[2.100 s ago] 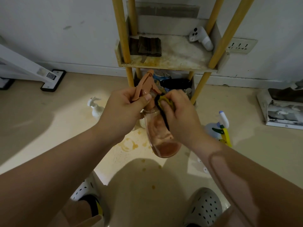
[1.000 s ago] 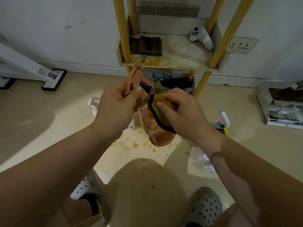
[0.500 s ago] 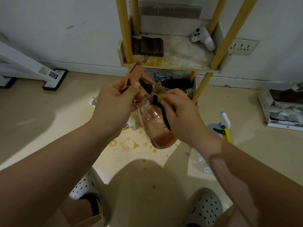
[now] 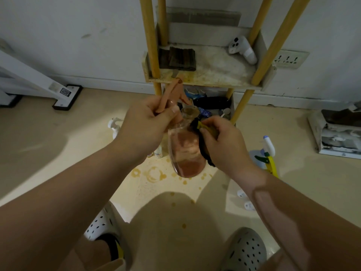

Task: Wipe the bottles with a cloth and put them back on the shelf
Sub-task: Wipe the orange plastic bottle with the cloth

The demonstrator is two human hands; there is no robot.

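A clear spray bottle [image 4: 185,151] with pinkish liquid and an orange trigger head [image 4: 172,92] hangs in the air below the shelf [image 4: 205,79]. My left hand [image 4: 144,128] grips it at the neck and trigger. My right hand [image 4: 224,143] presses a yellow and black cloth [image 4: 203,137] against the bottle's right side. The shelf has yellow posts and a stained white board.
A white controller [image 4: 242,48] and a dark folded cloth [image 4: 181,58] lie on the shelf. On the floor stand a blue spray bottle [image 4: 263,153] at right, a white pump bottle [image 4: 114,127] at left and small bottles [image 4: 244,199]. Clutter fills the lower shelf. A box [image 4: 336,133] lies far right.
The cloth in my right hand has slid along the bottle's side, up near the neck and down again. The bottle has tilted and shifted slightly in my left hand.
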